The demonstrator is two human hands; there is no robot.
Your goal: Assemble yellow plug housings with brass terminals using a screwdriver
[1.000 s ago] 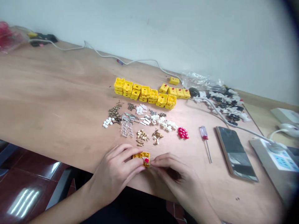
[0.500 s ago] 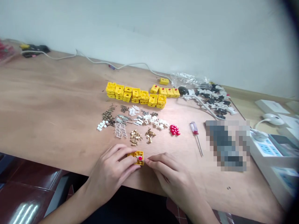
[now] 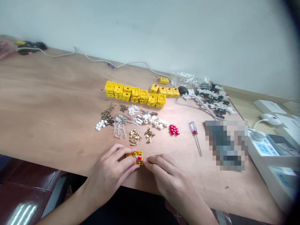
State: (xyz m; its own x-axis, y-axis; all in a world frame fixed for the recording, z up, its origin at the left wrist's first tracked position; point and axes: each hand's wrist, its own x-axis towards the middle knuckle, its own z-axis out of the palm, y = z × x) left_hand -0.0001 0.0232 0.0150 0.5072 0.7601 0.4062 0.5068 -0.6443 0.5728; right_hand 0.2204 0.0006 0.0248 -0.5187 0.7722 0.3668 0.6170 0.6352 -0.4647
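Yellow housing [image 3: 141, 153] sits between the two hands, at the near side of the tabletop [image 3: 58, 125]. Left hand [image 3: 112, 168] is the closer one: already in contact, fingers over the left part of the housing, gripping and steadying it. Right hand [image 3: 167, 173] comes in from the other side, fingertips just beside the right end; touching or slightly apart, can't tell. Those tips look drawn together, but whether they pinch a small part can't be made out. Housing's long axis appears to run roughly left-right, toward the right fingertips; fingers hide the left end, so treat that as approximate.

Materials: housing is hard-looking yellow plastic, box-shaped, hollow face up with moulded ribs. Glossy round red button [image 3: 139, 158] sits in it, left fingertips right beside.

Beyond the hands: two piles of small shiny brass-coloured pieces [image 3: 134, 135], angular clear plastic parts [image 3: 119, 130], smooth domed red caps [image 3: 174, 129], rounded white caps [image 3: 100, 125], flat silvery metal strips [image 3: 123, 118], knobbly off-white mouldings [image 3: 160, 122]. Stacked yellow shells [image 3: 135, 92] form a row behind. Screwdriver [image 3: 193, 127], clear handle and slim metal shaft, lies to the right. Tabletop is smooth, wood-toned.
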